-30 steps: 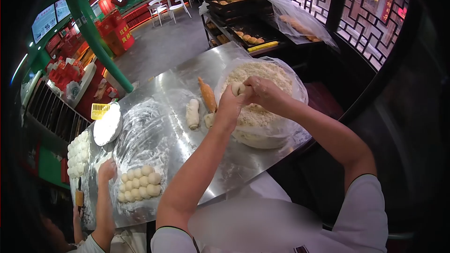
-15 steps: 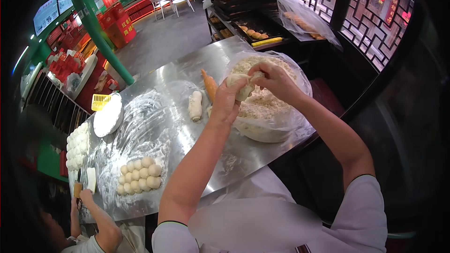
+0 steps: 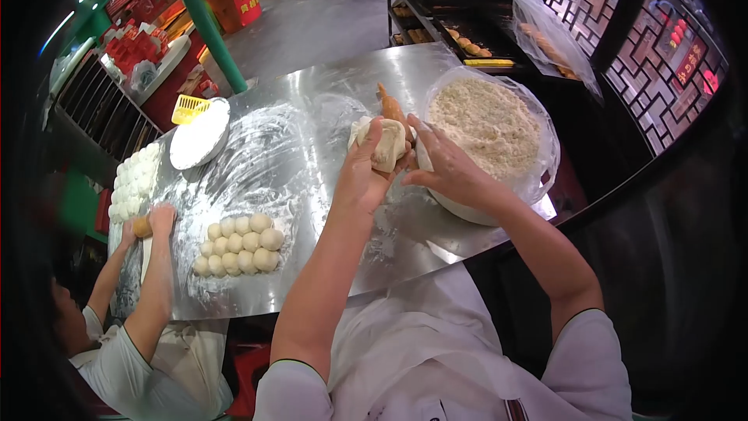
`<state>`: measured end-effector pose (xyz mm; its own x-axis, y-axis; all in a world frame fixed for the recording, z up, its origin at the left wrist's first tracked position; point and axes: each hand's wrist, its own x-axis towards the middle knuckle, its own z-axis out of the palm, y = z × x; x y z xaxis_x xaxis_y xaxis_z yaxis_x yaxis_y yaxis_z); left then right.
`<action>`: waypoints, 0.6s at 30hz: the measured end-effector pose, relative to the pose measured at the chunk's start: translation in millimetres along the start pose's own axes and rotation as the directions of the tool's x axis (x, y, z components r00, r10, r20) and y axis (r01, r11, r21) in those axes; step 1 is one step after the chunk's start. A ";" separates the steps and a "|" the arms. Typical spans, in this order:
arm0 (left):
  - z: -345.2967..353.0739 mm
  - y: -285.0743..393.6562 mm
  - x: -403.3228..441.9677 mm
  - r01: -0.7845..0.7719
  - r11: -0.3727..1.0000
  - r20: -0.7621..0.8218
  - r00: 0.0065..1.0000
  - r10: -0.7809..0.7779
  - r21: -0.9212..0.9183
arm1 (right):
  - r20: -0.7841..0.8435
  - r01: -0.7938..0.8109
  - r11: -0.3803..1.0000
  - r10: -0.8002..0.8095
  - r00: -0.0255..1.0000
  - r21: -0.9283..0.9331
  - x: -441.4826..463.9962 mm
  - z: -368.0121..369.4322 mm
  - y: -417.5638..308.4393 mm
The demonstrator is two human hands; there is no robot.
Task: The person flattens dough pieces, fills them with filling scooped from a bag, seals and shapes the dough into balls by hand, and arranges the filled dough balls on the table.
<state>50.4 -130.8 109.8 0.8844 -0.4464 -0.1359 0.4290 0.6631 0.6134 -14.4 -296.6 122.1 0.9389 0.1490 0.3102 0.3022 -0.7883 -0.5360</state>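
Observation:
My left hand (image 3: pixel 365 168) is closed around a pale, soft piece of dough (image 3: pixel 389 148) above the steel table (image 3: pixel 312 222). Just to its right, my right hand (image 3: pixel 452 164) has its fingers stretched out and holds nothing. Its fingertips are close to the dough; whether they touch it I cannot tell. A floury white dough roll (image 3: pixel 358 129) shows partly behind my left hand. Beyond the hands lies an orange-brown tapered tool (image 3: pixel 392 107), its near end hidden. Beside my right hand stands a large plastic-lined bowl (image 3: pixel 555 157) of crumbly beige filling (image 3: pixel 487 121).
Rows of round dough balls (image 3: pixel 241 243) sit on the floured table. At left, a co-worker's hands (image 3: pixel 161 218) hold a rolling pin (image 3: pixel 142 226) over a dough strip. A white floury basin (image 3: pixel 200 136) and yellow basket (image 3: pixel 189 109) stand farther back. Baked-goods trays (image 3: pixel 460 12) are beyond.
My hands have come away from over the bowl toward the table. My right hand has let go of the dough and opened. The camera view has shifted; the co-worker's arms have moved forward.

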 end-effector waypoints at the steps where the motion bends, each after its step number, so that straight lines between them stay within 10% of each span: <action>1: -8.2 3.8 -8.1 0.052 0.995 -0.002 0.999 -0.053 -0.079 | 0.059 0.012 0.999 -0.014 0.998 0.036 3.0 11.3 -6.8; 4: -36.0 8.3 -26.6 0.029 0.995 0.010 1.000 -0.028 -0.095 | -0.041 0.295 0.955 -0.295 0.955 0.006 12.0 59.5 -10.4; 10: -110.2 7.3 -62.1 -0.083 0.920 -0.210 0.962 0.174 0.383 | -0.033 0.324 0.885 -0.332 0.943 0.335 10.1 141.4 -35.8; 12: -123.9 11.9 -75.7 0.080 0.907 -0.269 0.962 0.037 0.413 | 0.224 -0.111 0.734 -0.057 0.973 0.670 3.3 160.9 -40.5; 15: -145.5 -0.4 -83.2 0.016 0.991 -0.030 0.999 -0.012 0.135 | 0.246 -0.226 0.654 0.063 0.967 0.722 -2.3 184.2 -33.8; 18: -159.3 -14.8 -91.1 0.042 0.962 -0.093 0.996 -0.017 0.270 | 0.381 -0.399 0.642 0.175 0.908 0.655 -4.8 182.7 -36.0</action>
<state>-7.3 -4.2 -10.9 0.8903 -0.3996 -0.2182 0.3999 0.4573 0.7943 0.4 -159.9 -3.6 0.9681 0.2245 -0.1117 -0.0728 -0.1748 -0.9819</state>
